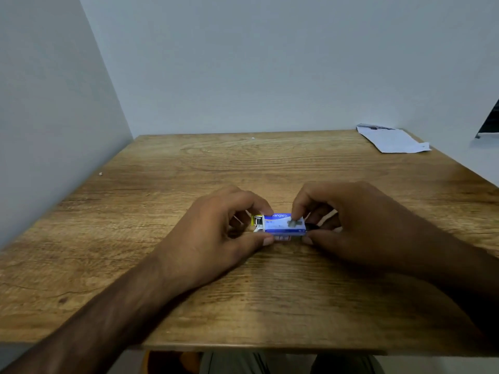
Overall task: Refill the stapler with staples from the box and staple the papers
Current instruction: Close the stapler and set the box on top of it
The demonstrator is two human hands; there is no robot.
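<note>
A small blue and white staple box (pixel 283 225) sits at the middle of the wooden table (pixel 189 171), held from both ends. My left hand (pixel 216 238) pinches its left end between thumb and forefinger. My right hand (pixel 351 225) grips its right end, with the forefinger on top. Behind the box's left end a yellow and metal part of the stapler (pixel 257 222) shows; a dark part shows at the right end. Most of the stapler is hidden by the box and my hands. The white papers (pixel 391 139) lie at the table's far right corner.
Pale walls close the table in at the back and on the left. A dark object (pixel 490 122) stands beyond the right edge near the papers. The table's front edge runs just above my knees.
</note>
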